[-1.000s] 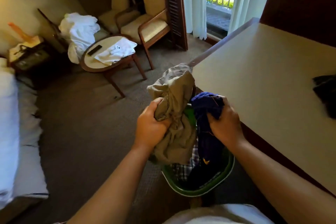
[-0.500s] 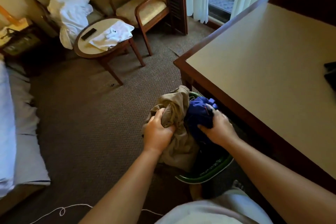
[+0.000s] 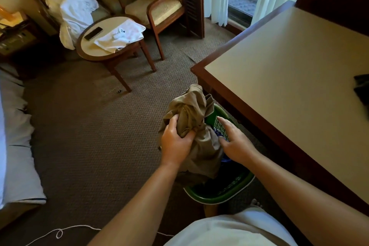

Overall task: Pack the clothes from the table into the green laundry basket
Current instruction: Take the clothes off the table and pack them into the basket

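Observation:
The green laundry basket [image 3: 225, 193] stands on the carpet beside the table's near-left corner. My left hand [image 3: 175, 144] grips a bunched khaki garment [image 3: 191, 118] that hangs over the basket's left side. My right hand [image 3: 234, 142] hovers over the basket with its fingers straight and holds nothing. A blue garment [image 3: 225, 159] lies inside the basket, mostly hidden under the khaki one and my right hand. A dark piece of clothing [image 3: 362, 90] lies on the table [image 3: 289, 78] at the right edge of view.
A round side table [image 3: 89, 48] with a white cloth and a phone stands ahead on the left. Two armchairs [image 3: 159, 6] sit behind it, one draped with white laundry. A bed edge runs along the left. A white cord lies on the carpet near my feet.
My right hand has let go of the blue garment, which dropped into the basket, and its fingers have opened. The khaki garment has sunk lower over the basket.

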